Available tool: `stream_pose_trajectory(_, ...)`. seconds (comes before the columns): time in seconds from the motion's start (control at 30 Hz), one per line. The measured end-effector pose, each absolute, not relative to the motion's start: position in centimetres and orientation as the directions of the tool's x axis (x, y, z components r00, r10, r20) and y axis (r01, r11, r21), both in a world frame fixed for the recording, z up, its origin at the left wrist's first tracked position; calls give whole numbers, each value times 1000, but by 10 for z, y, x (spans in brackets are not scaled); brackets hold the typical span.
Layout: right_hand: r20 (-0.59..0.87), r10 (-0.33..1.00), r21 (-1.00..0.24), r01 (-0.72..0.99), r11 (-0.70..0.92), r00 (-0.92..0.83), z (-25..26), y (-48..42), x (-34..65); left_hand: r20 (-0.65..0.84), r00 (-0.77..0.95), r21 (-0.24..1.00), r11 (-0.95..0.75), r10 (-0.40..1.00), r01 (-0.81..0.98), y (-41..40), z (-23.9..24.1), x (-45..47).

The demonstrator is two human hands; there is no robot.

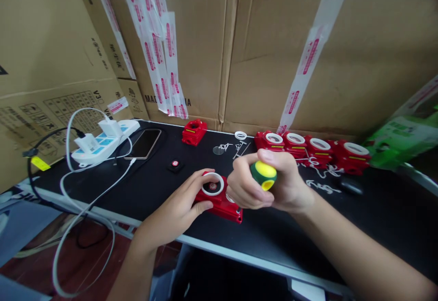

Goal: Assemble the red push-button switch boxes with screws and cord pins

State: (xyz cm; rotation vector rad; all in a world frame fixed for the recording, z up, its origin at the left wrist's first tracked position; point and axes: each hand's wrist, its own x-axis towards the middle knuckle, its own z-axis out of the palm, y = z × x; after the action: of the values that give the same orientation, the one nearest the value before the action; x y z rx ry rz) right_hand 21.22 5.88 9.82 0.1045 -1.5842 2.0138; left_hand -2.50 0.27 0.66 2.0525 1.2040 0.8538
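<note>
My right hand [283, 181] is wrapped round a green-and-yellow handle [264, 173], hiding part of the red housing [224, 207] that my left hand [185, 200] grips on the black table [290, 241]. Beyond stand four more red housings [321, 151]; leftward, a phone [148, 143] beside a plugged-up power strip [131, 127]; the cardboard [200, 41] reads "MADE" and "V3"

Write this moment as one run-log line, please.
left grip: on red housing | right grip: closed around green-yellow handle | back right: row of similar units | back left: phone, power strip
</note>
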Motion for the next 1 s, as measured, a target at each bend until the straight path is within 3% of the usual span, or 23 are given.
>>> stream_pose_trajectory(0.2, 326, 680, -894, -449, -6, -657, 100, 49, 204, 290, 317, 694, -427, 903, 580, 2, 12, -20)
stream_pose_trajectory(0.33, 326, 802, -894, -440, 88, -501, 100, 48, 201, 317, 269, 676, -415, 910, 609, -3, 17, -10)
stream_pose_trajectory(0.5, 341, 921, -883, -401, 245, -187, 96, 47, 193, 311, 202, 683, -366, 929, 633, -7, 16, -1)
stream_pose_trajectory(0.6, 326, 883, -896, -407, 176, -337, 96, 52, 200, 296, 218, 699, -366, 930, 615, -5, 13, -3)
stream_pose_trajectory(0.77, 317, 663, -905, -425, -2, -678, 93, 73, 233, 234, 244, 738, -335, 941, 585, -1, 12, -10)
stream_pose_trajectory(0.87, 329, 572, -916, -402, -1, -751, 89, 82, 247, 234, 267, 741, -349, 935, 574, 0, 13, -11)
stream_pose_trajectory(1.0, 336, 610, -916, -401, 33, -717, 86, 82, 251, 282, 280, 725, -395, 918, 564, 2, 11, -12)
